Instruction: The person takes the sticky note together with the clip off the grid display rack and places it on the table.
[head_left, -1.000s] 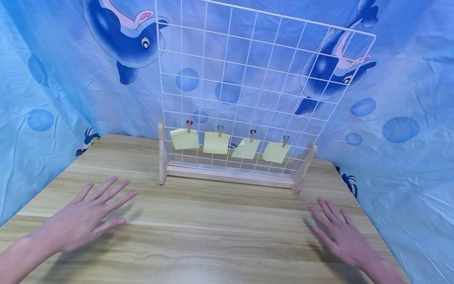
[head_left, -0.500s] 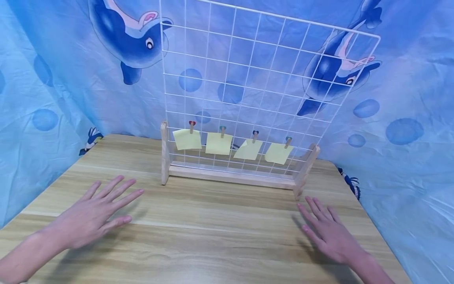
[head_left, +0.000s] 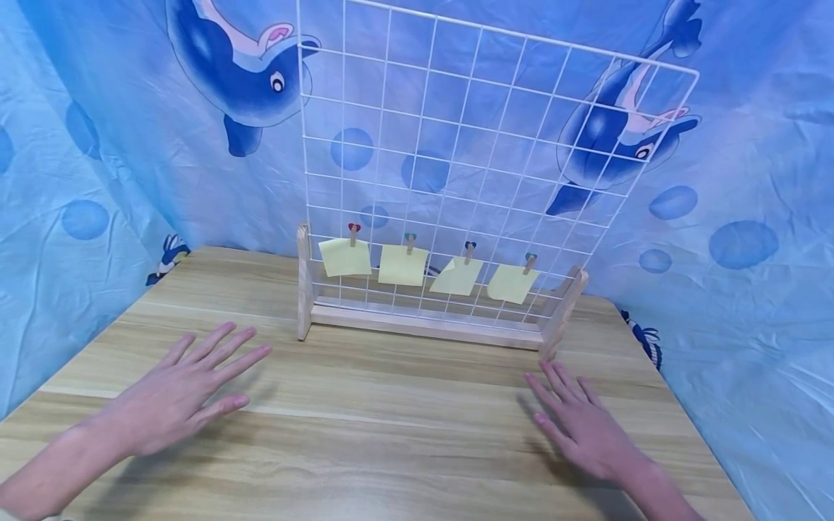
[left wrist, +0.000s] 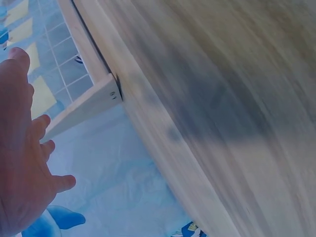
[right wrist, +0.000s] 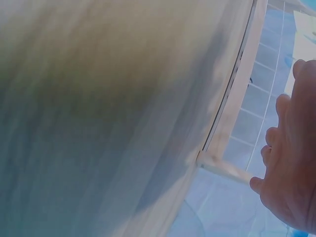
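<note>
My left hand hovers over the left part of the wooden table, fingers spread and holding nothing. On the right, my right hand is held over the table with straight fingers, its tips close to the stand's right foot in the head view. Ahead of both hands stands a white wire grid in a wooden base. Several yellow sticky notes hang in a row low on the grid, the leftmost note under a clothespin with a red heart. A blue-heart clothespin holds the third note.
A blue curtain printed with dolphins and bubbles surrounds the table at the back and sides. Tied rope-like prints show by the table's right edge. The wooden upright marks the base's left end.
My right hand has moved left, toward the stand's right foot. My left hand has shifted slightly right in view, as the whole scene did. Notes and grid stay as they were.
</note>
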Available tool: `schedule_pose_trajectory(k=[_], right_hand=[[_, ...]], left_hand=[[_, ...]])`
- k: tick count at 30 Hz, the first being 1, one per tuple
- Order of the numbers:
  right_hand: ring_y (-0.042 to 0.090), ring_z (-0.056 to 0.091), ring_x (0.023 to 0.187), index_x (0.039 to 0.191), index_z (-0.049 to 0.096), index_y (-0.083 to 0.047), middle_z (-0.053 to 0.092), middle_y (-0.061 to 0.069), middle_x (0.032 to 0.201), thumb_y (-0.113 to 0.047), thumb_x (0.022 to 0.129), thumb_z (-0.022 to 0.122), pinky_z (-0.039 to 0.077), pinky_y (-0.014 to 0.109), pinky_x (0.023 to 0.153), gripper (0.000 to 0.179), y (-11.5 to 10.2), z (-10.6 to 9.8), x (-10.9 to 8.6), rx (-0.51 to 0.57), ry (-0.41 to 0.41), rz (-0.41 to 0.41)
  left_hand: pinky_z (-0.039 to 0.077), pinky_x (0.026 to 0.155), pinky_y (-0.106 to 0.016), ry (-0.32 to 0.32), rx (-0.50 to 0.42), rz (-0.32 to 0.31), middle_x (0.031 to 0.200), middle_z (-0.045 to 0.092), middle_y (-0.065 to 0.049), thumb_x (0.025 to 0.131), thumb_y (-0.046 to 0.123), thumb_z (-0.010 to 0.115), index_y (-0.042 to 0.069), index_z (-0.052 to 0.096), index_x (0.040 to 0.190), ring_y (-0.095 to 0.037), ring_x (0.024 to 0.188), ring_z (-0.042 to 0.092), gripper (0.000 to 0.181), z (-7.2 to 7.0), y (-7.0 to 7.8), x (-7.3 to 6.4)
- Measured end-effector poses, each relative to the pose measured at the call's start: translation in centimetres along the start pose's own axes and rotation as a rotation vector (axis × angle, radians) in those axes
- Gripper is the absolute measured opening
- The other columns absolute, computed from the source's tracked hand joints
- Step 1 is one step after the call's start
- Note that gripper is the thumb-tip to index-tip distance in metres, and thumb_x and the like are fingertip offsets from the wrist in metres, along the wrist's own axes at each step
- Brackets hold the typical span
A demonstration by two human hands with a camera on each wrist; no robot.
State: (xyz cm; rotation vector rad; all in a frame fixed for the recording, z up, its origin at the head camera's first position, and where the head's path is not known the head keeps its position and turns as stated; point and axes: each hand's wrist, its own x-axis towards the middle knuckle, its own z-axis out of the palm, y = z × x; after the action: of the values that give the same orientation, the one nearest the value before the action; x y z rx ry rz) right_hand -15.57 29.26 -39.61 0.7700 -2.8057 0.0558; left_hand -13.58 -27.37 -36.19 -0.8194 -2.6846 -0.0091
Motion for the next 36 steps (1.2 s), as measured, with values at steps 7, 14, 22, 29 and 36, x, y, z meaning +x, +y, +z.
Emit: schedule_pose_trajectory(k=[7, 14, 22, 29, 36], right_hand=[[0.026, 0.012, 0.136, 0.142, 0.02, -0.024, 0.005, 0.0, 0.15, -0.039, 0.093, 0.04, -0.006, 0.033, 0.111, 0.055, -1.0, 0.5, 0.8, 0.015, 0.013, -0.019], [0.023, 0.007, 0.137, 0.143, 0.018, -0.025, 0.002, 0.0, 0.15, -0.04, 0.093, 0.039, 0.009, 0.048, 0.109, 0.055, -1.9, 0.6, 1.6, 0.011, -0.005, -0.042], [0.022, 0.004, 0.137, 0.143, 0.016, -0.025, 0.001, 0.001, 0.151, -0.038, 0.094, 0.039, -0.013, 0.027, 0.108, 0.056, -2.8, -0.2, 2.5, 0.013, -0.007, -0.077], [0.02, 0.001, 0.137, 0.143, 0.014, -0.024, -0.001, 0.002, 0.151, -0.04, 0.094, 0.036, -0.009, 0.033, 0.11, 0.056, -3.6, -0.9, 3.6, 0.023, -0.003, -0.105], [0.02, 0.003, 0.137, 0.143, 0.011, -0.026, -0.004, -0.001, 0.15, -0.04, 0.095, 0.033, 0.015, 0.053, 0.106, 0.055, -4.8, -1.4, 4.6, 0.108, -0.025, -0.103]], left_hand=[[-0.008, 0.109, -0.046, 0.004, -0.028, -0.007, 0.15, 0.011, 0.0, 0.087, 0.043, 0.052, 0.027, 0.022, 0.142, -0.025, 0.137, 0.003, 0.065, -0.1, 0.5, 0.4], [-0.006, 0.11, -0.044, 0.016, -0.081, -0.003, 0.15, 0.011, 0.0, 0.088, 0.04, 0.052, 0.026, 0.021, 0.142, -0.024, 0.137, 0.004, 0.064, -0.4, 1.2, 1.0], [-0.005, 0.111, -0.039, 0.022, -0.12, -0.004, 0.149, 0.014, 0.0, 0.089, 0.037, 0.052, 0.025, 0.02, 0.143, -0.026, 0.136, 0.008, 0.064, -0.5, 1.5, 1.4], [0.002, 0.111, -0.046, 0.011, -0.175, -0.021, 0.149, 0.013, 0.002, 0.089, 0.036, 0.052, 0.027, 0.018, 0.143, -0.024, 0.137, 0.005, 0.064, -0.5, 2.1, 2.1], [-0.004, 0.111, -0.026, 0.024, -0.235, 0.0, 0.149, 0.013, 0.004, 0.09, 0.032, 0.051, 0.027, 0.016, 0.143, -0.022, 0.137, 0.006, 0.064, -0.2, 3.0, 2.8]])
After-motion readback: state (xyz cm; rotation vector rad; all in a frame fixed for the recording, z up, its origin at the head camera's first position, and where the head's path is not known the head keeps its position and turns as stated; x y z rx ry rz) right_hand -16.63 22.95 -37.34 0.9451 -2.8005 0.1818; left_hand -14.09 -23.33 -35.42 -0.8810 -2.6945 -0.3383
